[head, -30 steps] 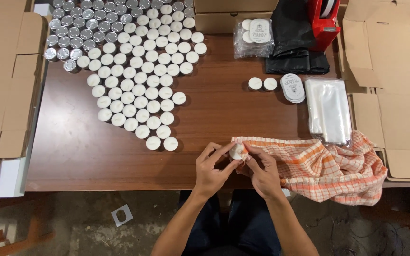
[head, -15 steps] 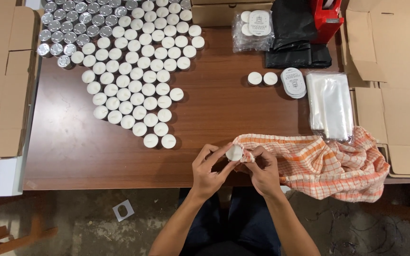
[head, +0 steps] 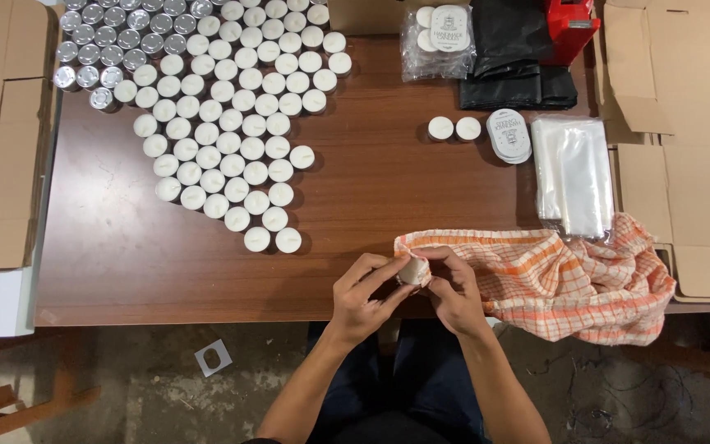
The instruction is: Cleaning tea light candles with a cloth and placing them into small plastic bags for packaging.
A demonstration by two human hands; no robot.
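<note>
**Wiping a tealight in a checked cloth at the table's near edge**

Holding one white tealight (head: 411,270) between them, the left hand (head: 361,298) and the right hand (head: 455,294) meet at the near edge of the wooden table (head: 125,247), close together and both clamped on it. The right fingers press a corner of the orange checked cloth (head: 569,279) against the candle, so most of its body is covered; only part of its pale top shows, and whether it sits in a metal cup cannot be told. The cloth's far end droops over the near edge towards the right corner.

The block of loose tealights (head: 232,123) runs out of view at the far left corner, as do the silver-cupped ones (head: 100,53). A bagged pack of candles (head: 437,37), black folded bags (head: 519,78) and a red tape dispenser (head: 569,25) are all cut off by the far edge. Two single tealights (head: 454,128), a stack of round labels (head: 509,134) and clear sleeves (head: 573,177) lie towards the right edge.

Against half a second ago, the candle's top is turned further into the cloth, showing less white, and the hands sit a little nearer the near edge.
</note>
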